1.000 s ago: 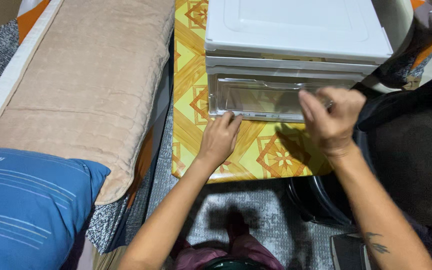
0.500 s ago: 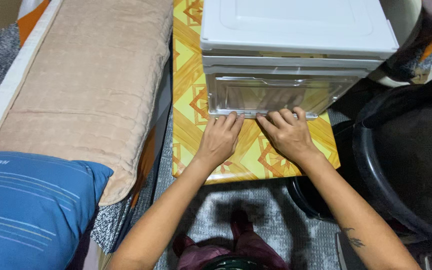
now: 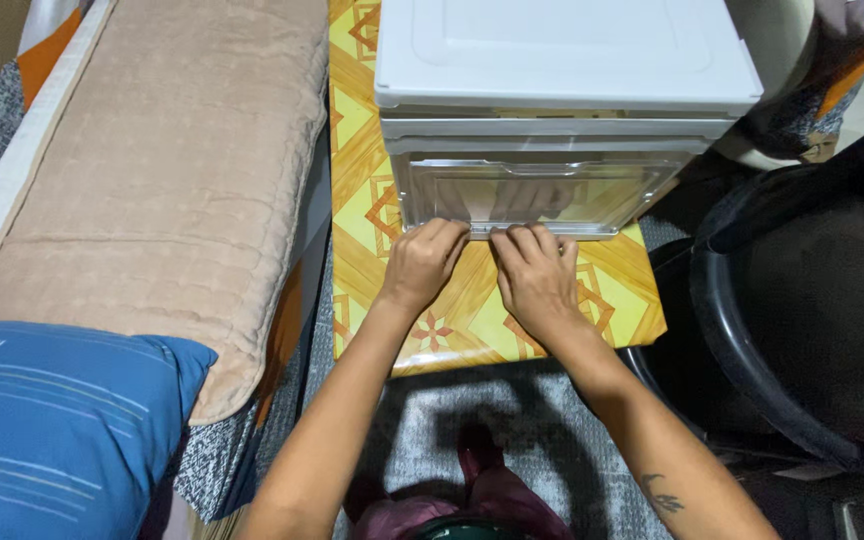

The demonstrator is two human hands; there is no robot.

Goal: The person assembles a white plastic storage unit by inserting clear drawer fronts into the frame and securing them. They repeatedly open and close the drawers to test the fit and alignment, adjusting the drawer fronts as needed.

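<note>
A white plastic storage box (image 3: 562, 60) with a clear front panel (image 3: 537, 195) stands on a low board with a yellow and orange pattern (image 3: 362, 210). My left hand (image 3: 420, 265) rests on the board with its fingertips curled at the bottom edge of the clear panel, left of centre. Right beside it, my right hand (image 3: 535, 278) has its fingertips on the same bottom edge near the middle. The two hands almost touch. Whether the fingers hook under the panel is hidden.
A beige quilted mattress (image 3: 152, 180) runs along the left, with a blue pillow (image 3: 52, 430) at its near end. A large black tub (image 3: 802, 310) sits at the right. Grey carpet (image 3: 512, 440) lies below the board.
My right hand came down from the box's right front to the bottom edge of the clear panel, then slid left next to my left hand. The view shifted a little.
</note>
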